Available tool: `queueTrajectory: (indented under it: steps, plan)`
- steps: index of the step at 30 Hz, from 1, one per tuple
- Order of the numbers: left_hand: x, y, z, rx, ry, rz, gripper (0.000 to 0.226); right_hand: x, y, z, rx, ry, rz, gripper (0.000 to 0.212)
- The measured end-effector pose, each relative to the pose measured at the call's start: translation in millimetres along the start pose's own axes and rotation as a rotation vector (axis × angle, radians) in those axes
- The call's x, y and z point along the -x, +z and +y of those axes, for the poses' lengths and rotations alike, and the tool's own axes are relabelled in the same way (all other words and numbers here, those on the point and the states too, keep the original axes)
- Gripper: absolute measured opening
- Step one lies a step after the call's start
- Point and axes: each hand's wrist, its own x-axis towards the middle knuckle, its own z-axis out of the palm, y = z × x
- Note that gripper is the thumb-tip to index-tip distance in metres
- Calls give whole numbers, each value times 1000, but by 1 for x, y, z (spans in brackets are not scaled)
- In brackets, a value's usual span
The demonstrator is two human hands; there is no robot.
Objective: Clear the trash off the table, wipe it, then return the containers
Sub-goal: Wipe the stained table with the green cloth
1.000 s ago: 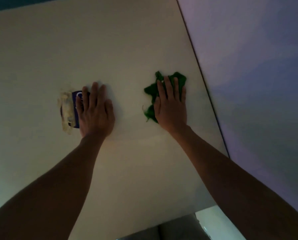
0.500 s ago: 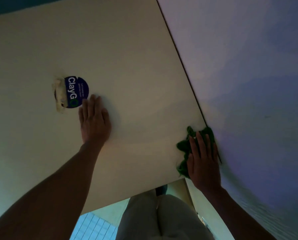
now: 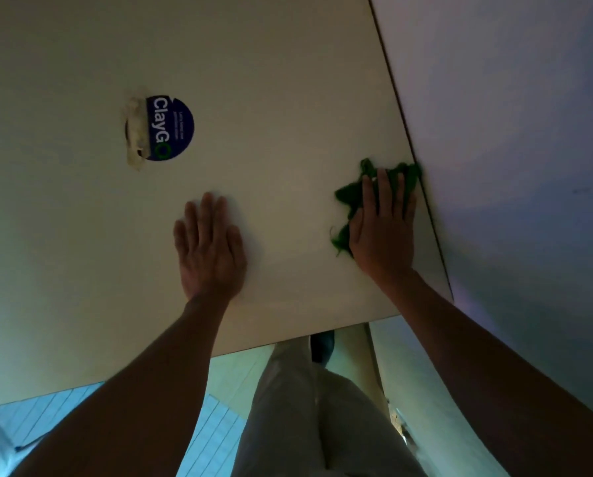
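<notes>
The right hand (image 3: 382, 228) presses the green cloth (image 3: 351, 196) flat-fingered at the table (image 3: 288, 63)'s right edge by the wall, the left hand (image 3: 209, 246) spread flat and empty beside it — steady, overlapping passes should cover the surface.

Table (image 3: 271, 80): smooth, matt cream top. Cloth (image 3: 351, 194): green, fuzzy, frayed. Sticker (image 3: 169, 129): glossy blue, edge torn papery.
</notes>
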Motion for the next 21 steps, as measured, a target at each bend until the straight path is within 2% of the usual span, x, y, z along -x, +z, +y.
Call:
queueTrajectory:
  steps: [4, 7, 10, 13, 17, 19, 21]
  plan:
    - [2, 2, -3, -15, -10, 8, 57, 42, 9, -18, -44, 8, 19, 55]
    - [2, 2, -3, -13, -10, 9, 57, 99, 15, -31, -17, -153, -50, 55]
    - [3, 2, -2, -11, -11, 25, 57, 103, 15, -10, 9, -247, -52, 55]
    - [1, 3, -2, -13, -12, 38, 57, 71, 12, 0, 27, -118, -21, 57]
    - [0, 6, -2, -11, -12, 49, 56, 41, 14, -28, 9, 105, 1, 60]
    - [0, 6, -4, -16, -17, 52, 56, 47, 17, -47, -8, 110, -4, 61]
    - [-1, 7, -3, -24, -10, 62, 56, 64, 21, -60, -9, 5, -34, 61]
